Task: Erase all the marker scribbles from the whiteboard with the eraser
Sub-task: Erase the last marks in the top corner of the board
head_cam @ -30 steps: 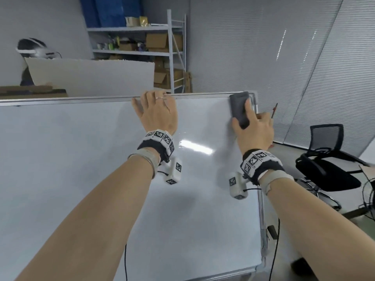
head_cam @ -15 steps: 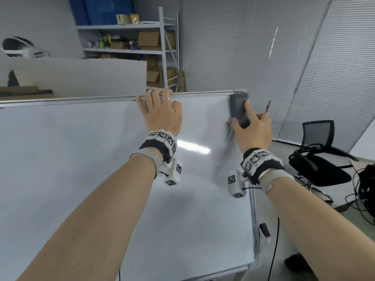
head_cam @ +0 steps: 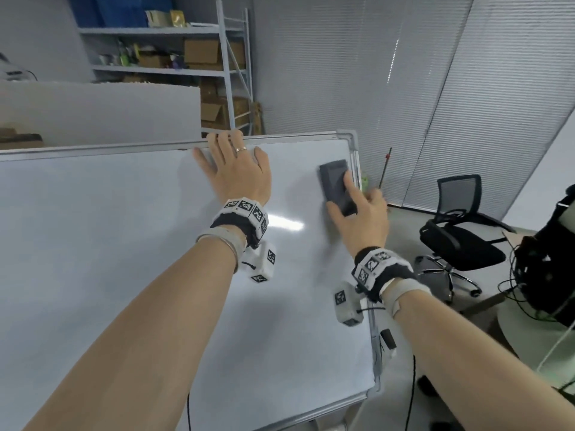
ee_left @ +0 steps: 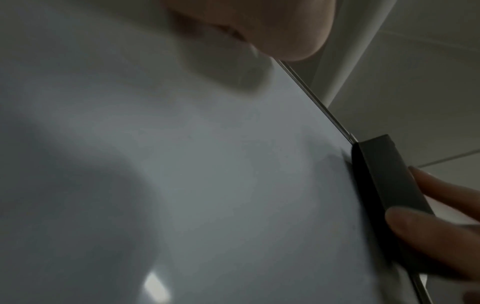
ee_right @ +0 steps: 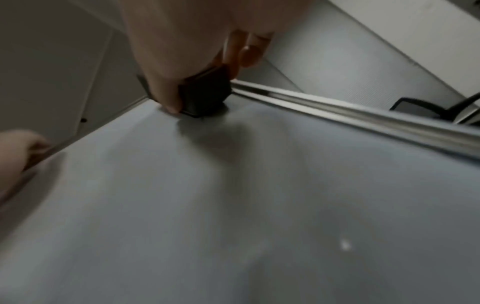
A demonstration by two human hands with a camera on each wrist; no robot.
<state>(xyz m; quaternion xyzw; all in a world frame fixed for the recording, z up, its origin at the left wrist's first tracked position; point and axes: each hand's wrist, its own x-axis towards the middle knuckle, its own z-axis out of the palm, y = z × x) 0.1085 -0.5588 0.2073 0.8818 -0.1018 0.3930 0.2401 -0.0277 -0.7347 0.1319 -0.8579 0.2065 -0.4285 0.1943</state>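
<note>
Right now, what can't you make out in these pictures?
- Board under the eraser: covered by eraser and right hand in every view.
- Left hand fingertips: hooked over the whiteboard top edge, head view.
- Faint leftover marks: both wrist views too blurred.

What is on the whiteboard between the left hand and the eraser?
Only bare whiteboard lies between the left hand and the eraser; the head view shows it.
</note>
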